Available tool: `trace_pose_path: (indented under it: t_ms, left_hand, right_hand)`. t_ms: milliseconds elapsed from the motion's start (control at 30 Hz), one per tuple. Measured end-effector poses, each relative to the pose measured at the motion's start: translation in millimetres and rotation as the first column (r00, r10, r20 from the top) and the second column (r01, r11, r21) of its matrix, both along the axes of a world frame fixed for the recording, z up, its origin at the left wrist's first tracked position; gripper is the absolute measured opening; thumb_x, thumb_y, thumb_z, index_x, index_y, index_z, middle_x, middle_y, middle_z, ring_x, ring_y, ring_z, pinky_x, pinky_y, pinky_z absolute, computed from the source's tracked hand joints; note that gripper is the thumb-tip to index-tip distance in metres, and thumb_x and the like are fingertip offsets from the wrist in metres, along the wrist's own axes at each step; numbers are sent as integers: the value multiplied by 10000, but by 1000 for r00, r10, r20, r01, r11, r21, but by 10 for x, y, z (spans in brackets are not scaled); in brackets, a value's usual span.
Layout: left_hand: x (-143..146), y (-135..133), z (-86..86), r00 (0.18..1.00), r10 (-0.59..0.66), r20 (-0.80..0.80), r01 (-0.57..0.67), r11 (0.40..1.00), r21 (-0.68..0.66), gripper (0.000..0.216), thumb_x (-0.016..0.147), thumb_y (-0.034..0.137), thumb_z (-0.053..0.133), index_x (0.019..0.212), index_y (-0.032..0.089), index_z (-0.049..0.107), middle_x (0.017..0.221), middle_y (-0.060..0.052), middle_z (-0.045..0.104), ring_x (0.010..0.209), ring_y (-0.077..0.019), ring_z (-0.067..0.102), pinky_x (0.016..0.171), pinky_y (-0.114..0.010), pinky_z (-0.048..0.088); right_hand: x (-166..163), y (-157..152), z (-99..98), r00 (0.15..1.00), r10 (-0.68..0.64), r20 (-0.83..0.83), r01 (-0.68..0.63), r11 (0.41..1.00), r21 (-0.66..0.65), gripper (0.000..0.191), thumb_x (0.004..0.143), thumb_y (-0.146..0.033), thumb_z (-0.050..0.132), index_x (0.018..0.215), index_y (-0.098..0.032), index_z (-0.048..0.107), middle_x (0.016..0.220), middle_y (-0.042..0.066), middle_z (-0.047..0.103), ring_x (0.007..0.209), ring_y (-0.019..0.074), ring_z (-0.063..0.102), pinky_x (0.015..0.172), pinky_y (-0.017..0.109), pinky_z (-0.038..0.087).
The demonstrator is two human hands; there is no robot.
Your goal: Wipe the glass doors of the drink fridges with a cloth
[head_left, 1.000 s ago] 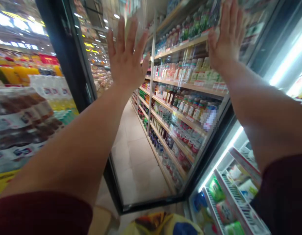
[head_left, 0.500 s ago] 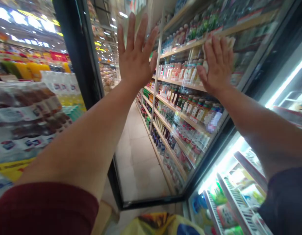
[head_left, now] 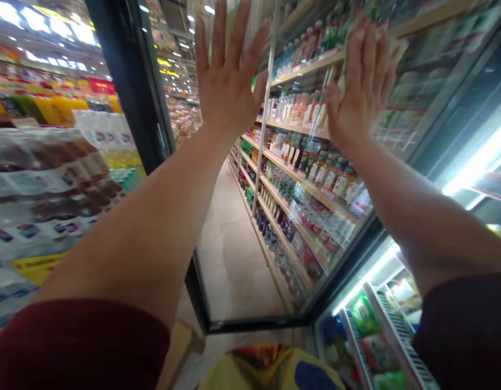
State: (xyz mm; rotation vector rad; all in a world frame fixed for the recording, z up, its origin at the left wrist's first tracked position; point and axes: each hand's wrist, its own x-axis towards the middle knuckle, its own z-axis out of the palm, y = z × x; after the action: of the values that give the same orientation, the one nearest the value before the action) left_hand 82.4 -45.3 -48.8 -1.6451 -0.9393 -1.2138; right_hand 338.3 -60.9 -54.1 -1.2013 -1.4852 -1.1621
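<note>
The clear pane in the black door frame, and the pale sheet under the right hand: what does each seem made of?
Clear pane: probably glass, smooth and glossy; bottle-lined shelves show through and pale glare crosses it.
Pale sheet: likely cloth, perhaps paper, matte; soft, uneven edges protrude, but blur leaves it open.

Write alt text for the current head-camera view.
The left hand, fingers spread, and the right hand, flat over a pale cloth, are raised at a framed glass door. Bottles on shelves show through it; lit cooler racks stand at lower right.
</note>
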Motion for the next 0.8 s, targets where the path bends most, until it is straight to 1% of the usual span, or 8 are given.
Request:
trace_pose_path:
  t_ms: [100, 200, 333, 433, 533, 633, 733, 800]
  left_hand:
    - [4, 62, 3, 1000, -20, 12, 20, 999, 28, 674, 918, 344, 485, 1572, 322, 328, 1657, -4, 251, 1559, -282, 142, 1266, -593, 80]
    - [10, 90, 5, 999, -28, 19, 27, 998, 55, 659, 923, 326, 483, 1566, 319, 341, 1648, -9, 278, 1553, -300, 166, 1252, -619, 87]
    - [7, 91, 15, 1000, 17, -16, -16, 998, 57, 652, 948, 358, 461, 1578, 283, 315, 1659, -40, 253, 1550, -336, 153, 1247, -632, 89]
    - [0, 122, 26, 1000, 13, 24, -14, 1000, 19, 652, 935, 372, 472, 1569, 319, 331, 1663, -8, 245, 1557, -317, 133, 1267, -599, 45]
    - [-6, 179, 28, 999, -17, 34, 17, 1000, 15, 646, 941, 385, 457, 1571, 343, 319, 1666, 21, 234, 1564, -286, 105, 1278, -576, 21]
    - [-11, 200, 22, 999, -26, 47, 24, 999, 34, 650, 928, 353, 470, 1562, 359, 329, 1663, 25, 241, 1566, -259, 98, 1278, -574, 3]
    - [-15, 132, 15, 1000, -3, 4, 3, 1000, 17, 640, 962, 378, 446, 1581, 307, 303, 1669, -25, 227, 1563, -293, 105, 1264, -600, 44]
    - [-17, 53, 8, 1000, 1, -11, -1, 1000, -11, 626, 988, 418, 417, 1587, 282, 295, 1672, -38, 218, 1560, -320, 112, 1258, -609, 59]
  right_hand:
    - [-20, -68, -447, 988, 69, 137, -49, 989, -140, 681, 1000, -579, 248, 1608, -272, 239, 1678, -4, 197, 1573, 279, 130, 1292, 562, 125]
    - [70, -104, -574, 944, 128, 303, -50, 967, -251, 666, 989, -598, 282, 1598, -331, 251, 1676, -45, 196, 1573, 278, 117, 1285, 603, 127]
    - [228, -112, -146, 925, 124, 359, -40, 972, -233, 662, 991, -606, 279, 1600, -355, 205, 1678, -74, 165, 1575, 245, 123, 1286, 572, 133]
    - [211, -98, 282, 981, 65, 183, -48, 994, -94, 691, 1017, -603, 216, 1610, -249, 215, 1682, 14, 195, 1567, 275, 155, 1274, 544, 158]
    - [18, -64, 409, 1000, 16, -25, -15, 1000, 8, 702, 1035, -567, 148, 1601, -165, 249, 1669, 86, 241, 1552, 308, 199, 1260, 541, 185]
    - [-257, -32, 113, 998, 24, -64, -23, 1000, 14, 703, 1020, -577, 155, 1599, -188, 249, 1671, 65, 237, 1554, 299, 195, 1267, 552, 179]
    - [-426, -34, -369, 990, 90, 111, -80, 992, -96, 661, 1010, -550, 189, 1606, -267, 219, 1682, -16, 194, 1572, 260, 135, 1292, 551, 120]
    - [-423, -51, -572, 955, 158, 249, -106, 971, -212, 649, 1006, -547, 207, 1608, -303, 209, 1683, -49, 175, 1577, 247, 112, 1299, 551, 96]
